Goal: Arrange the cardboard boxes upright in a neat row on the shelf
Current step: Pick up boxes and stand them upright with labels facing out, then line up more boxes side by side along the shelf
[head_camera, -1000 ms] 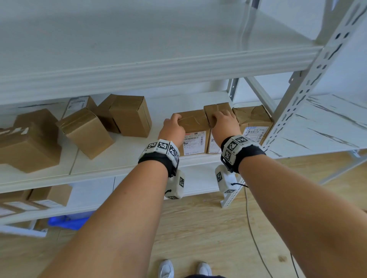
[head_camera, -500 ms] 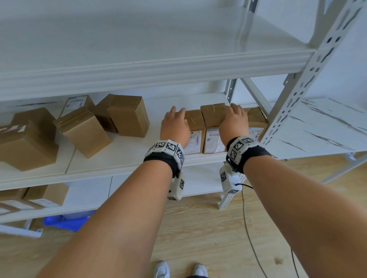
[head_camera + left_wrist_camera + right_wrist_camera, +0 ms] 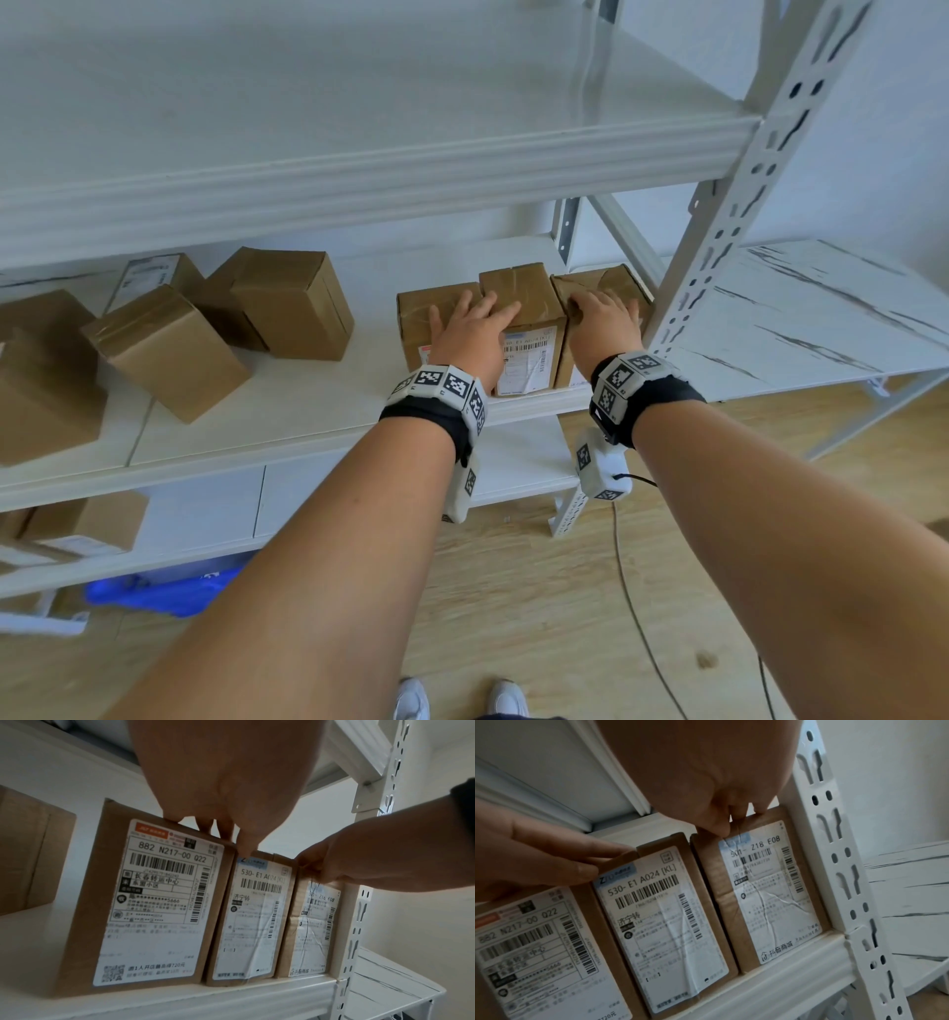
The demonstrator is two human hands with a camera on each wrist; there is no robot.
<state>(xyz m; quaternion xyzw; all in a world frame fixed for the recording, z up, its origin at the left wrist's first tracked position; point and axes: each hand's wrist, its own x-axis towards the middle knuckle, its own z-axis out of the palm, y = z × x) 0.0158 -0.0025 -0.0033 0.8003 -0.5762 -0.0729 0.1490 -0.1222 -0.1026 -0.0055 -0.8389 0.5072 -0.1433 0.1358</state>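
Moved: both hands now lie further onto the box tops.
Left hand (image 3: 475, 334): fingers spread flat across the first box (image 3: 416, 318) and middle box (image 3: 518, 293).
Right hand (image 3: 606, 324): fingers flat on the end box (image 3: 624, 282).
Shelf (image 3: 308, 411): three boxes upright, touching.

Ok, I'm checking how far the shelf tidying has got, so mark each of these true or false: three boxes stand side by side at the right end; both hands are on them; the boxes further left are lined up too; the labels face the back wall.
1. Three boxes stand side by side at the right end of the shelf. True.
2. The left hand and the right hand rest on top of that row. True.
3. The boxes further left are lined up too. False: they sit loose at odd angles.
4. The labels face the back wall. False: they face the front edge.
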